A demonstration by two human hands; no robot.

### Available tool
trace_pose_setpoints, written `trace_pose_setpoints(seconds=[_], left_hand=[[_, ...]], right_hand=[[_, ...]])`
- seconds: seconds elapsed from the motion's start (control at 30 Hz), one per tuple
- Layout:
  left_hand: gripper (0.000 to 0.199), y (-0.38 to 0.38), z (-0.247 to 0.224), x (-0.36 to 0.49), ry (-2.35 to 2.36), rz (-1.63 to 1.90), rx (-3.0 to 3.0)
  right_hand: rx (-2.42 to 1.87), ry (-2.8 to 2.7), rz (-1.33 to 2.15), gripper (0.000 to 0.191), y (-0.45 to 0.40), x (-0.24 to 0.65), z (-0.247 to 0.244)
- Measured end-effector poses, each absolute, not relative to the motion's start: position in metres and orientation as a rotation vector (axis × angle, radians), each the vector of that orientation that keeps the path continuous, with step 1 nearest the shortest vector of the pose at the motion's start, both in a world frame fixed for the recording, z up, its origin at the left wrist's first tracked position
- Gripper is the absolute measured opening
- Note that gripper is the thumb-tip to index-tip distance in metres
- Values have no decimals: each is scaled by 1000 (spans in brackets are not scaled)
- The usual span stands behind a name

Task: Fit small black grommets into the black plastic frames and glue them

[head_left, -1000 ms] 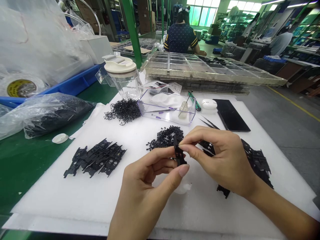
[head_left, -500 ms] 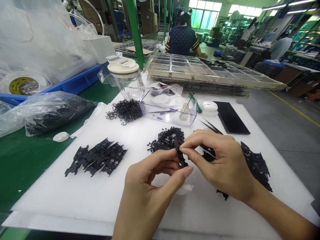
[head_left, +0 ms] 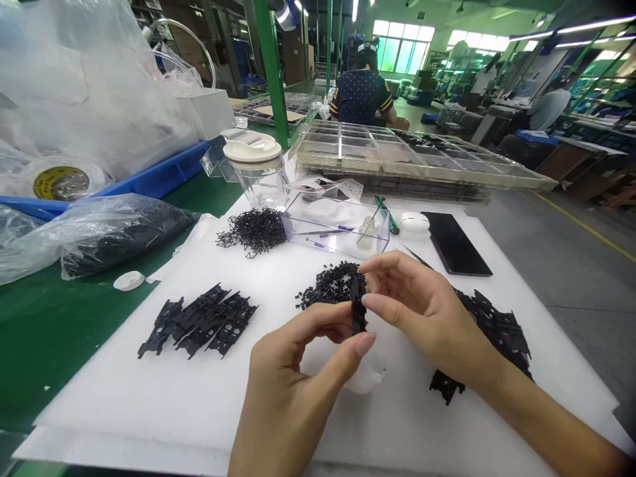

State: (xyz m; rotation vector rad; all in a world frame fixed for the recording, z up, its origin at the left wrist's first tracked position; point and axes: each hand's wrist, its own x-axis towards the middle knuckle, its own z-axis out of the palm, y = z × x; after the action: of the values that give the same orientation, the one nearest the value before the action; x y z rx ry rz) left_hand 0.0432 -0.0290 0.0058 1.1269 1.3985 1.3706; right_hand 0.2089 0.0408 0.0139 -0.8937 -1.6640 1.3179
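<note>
My left hand (head_left: 293, 377) pinches the lower end of a small flat black plastic part (head_left: 356, 305) held upright over the white foam mat (head_left: 149, 397). My right hand (head_left: 422, 311) grips the same part near its top with thumb and fingers. Just behind the part lies a heap of tiny black pieces (head_left: 330, 285). A row of flat black parts (head_left: 199, 321) lies to the left. A pile of similar black parts (head_left: 497, 328) sits under and right of my right wrist.
A clear box (head_left: 338, 228) with a small bottle, a jar with a cream lid (head_left: 256, 169), a pile of thin black clips (head_left: 253, 228), tweezers (head_left: 412, 252), a black phone (head_left: 454, 242) and stacked clear trays (head_left: 422, 156) stand behind. A person sits beyond.
The view has tilted slightly. The black part now stands more upright between my fingers, and my right hand has shifted its grip up to the part's top.
</note>
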Motion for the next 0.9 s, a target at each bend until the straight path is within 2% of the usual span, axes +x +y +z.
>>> trace_pose_setpoints(seconds=[0.17, 0.5, 0.9], left_hand=[[14, -30, 3, 36, 1350, 1284, 1159], [8, -29, 1, 35, 1245, 1260, 1145], [11, -37, -3, 35, 1155, 1358, 1204]], right_hand=[[-956, -1659, 1384, 20, 41, 209, 17], [-847, -1598, 1628, 12, 40, 206, 22], [-813, -1629, 1612, 7, 38, 205, 15]])
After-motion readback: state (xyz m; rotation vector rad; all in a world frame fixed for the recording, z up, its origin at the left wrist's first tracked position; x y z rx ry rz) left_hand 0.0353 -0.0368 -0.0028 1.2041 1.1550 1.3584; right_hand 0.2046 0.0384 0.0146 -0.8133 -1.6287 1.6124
